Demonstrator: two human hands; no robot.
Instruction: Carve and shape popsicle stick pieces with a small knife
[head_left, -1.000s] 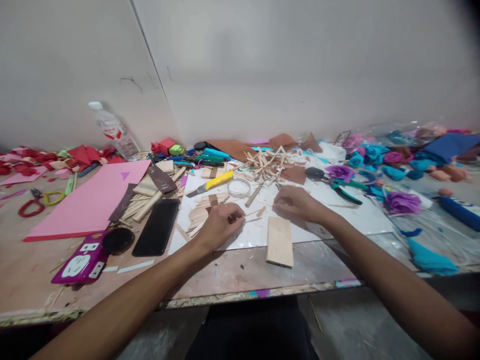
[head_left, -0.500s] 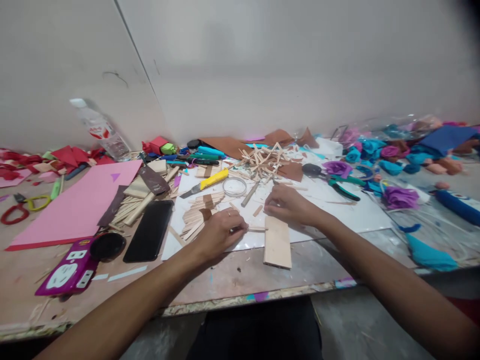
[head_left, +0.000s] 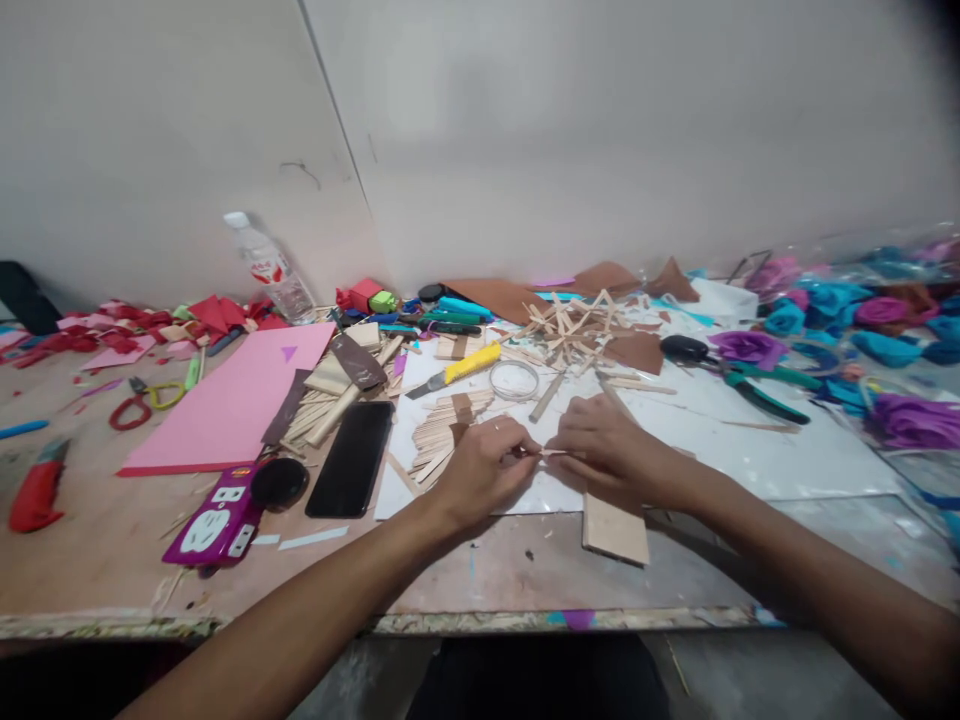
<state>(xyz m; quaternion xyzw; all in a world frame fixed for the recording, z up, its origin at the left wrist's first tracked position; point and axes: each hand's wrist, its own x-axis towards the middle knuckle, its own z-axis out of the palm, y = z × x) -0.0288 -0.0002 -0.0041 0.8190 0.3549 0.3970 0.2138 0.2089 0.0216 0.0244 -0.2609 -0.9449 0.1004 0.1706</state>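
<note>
Over the white sheet (head_left: 720, 455), my left hand (head_left: 491, 470) pinches one end of a thin wooden stick (head_left: 553, 452). My right hand (head_left: 615, 450) meets it from the other side, its fingers closed at the stick's other end. Most of the stick is hidden by fingers. Just below my right hand lies a small wooden board (head_left: 615, 525), partly covered by it. Left of my left hand is a row of wooden sticks (head_left: 439, 435). Behind the hands are a yellow utility knife (head_left: 465, 367) and a roll of clear tape (head_left: 514, 381).
A loose heap of sticks (head_left: 574, 325) lies at the back. Green-handled pliers (head_left: 769, 395) are to the right. On the left are a black phone (head_left: 350, 460), a purple power strip (head_left: 214, 525), pink paper (head_left: 225, 400) and a leaning water bottle (head_left: 270, 265).
My right hand has come down toward the left one and now closes on the free end of the stick. The view has swung left, shifting everything rightward.
</note>
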